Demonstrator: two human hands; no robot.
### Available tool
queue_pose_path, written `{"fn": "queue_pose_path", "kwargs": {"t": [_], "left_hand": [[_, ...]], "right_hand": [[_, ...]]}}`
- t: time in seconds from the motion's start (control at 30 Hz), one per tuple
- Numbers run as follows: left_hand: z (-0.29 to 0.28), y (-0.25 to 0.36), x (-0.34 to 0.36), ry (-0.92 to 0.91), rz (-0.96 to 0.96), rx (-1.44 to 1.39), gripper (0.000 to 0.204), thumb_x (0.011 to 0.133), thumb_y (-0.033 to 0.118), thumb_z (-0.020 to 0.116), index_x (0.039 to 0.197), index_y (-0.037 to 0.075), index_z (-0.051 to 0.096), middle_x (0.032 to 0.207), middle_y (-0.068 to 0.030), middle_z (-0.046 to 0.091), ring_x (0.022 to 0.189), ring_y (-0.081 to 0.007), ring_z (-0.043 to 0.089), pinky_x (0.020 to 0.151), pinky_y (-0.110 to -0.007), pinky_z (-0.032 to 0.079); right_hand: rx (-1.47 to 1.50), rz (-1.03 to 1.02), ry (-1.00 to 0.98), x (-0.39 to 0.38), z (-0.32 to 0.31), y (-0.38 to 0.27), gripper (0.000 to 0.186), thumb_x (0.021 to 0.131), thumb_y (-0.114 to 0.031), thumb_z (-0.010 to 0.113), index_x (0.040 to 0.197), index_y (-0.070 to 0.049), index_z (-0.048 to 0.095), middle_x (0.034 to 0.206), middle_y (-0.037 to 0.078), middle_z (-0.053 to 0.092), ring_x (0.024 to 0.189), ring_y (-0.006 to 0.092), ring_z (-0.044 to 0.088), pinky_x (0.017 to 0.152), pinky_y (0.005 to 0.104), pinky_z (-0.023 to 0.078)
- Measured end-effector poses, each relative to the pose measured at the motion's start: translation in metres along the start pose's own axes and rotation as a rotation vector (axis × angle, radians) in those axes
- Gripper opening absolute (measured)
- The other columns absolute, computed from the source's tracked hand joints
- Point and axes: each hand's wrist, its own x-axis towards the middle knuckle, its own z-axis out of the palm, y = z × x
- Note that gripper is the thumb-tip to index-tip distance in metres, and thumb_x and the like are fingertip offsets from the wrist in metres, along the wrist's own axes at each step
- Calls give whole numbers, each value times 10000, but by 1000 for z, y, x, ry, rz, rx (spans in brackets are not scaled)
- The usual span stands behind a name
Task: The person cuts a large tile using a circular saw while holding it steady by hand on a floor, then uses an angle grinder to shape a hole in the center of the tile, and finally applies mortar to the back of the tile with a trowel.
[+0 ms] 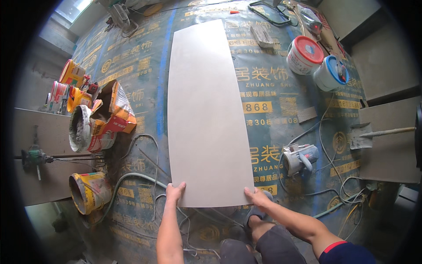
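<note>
Head view, looking down: long pale grey tile (206, 114) flat on the floor, running away from the body, its near short edge between the two hands. Left hand (175, 192) at the near left corner, fingers curled over the edge and gripping it. Right hand (257, 196) at the near right corner, fingers hooked on the edge the same way — both clamped on the slab, neither loose.

Likely heavy and quite stiff for its length, smooth-faced, probably slick and brittle at corners; best taken by the two near corners as now, or along the long edges, never by one corner alone. Judged prone to cracking if flexed or dropped.

Underneath, blue protective floor sheeting (272, 132) printed in yellow, crossed by loose cables and a pale hose (132, 178). Left of the tile: torn orange-and-white bags (107, 116), a yellow bucket (90, 192) on its side, more tins further up, a mixer drill (35, 157) on a grey slab. Right of the tile: a handheld power cutter (300, 159) just beside the long edge, a shovel (373, 134) lying on another grey slab, a red-lidded white tub (304, 55) touching or just beside a blue-lidded tub (331, 73), a small grey block (262, 36) near the far end.

Bare, unfinished room — rough grey walls, window light at upper left. Knees and a shoe low in frame, close to the near edge.
</note>
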Motion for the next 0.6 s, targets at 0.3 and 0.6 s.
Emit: {"fn": "queue_pose_path", "kwargs": {"t": [0.3,0.6], "left_hand": [[-106,124,-128,-45,40,92,565,738,332,835,1062,-85,633,1041,-225,701,965,-296,690,848,-387,526],[-199,250,-169,-141,-19,-143,447,763,241,825,1016,-99,685,946,-167,725,839,-231,701,751,-364,549]], "right_hand": [[-205,92,24,-171,-26,-190,543,933,-454,617,1182,29,631,1025,103,690,892,176,629,766,327,508],[-131,-13,-51,-248,-27,-364,458,941,-363,631,1150,45,648,1019,120,695,875,202,648,773,349,524]]}}
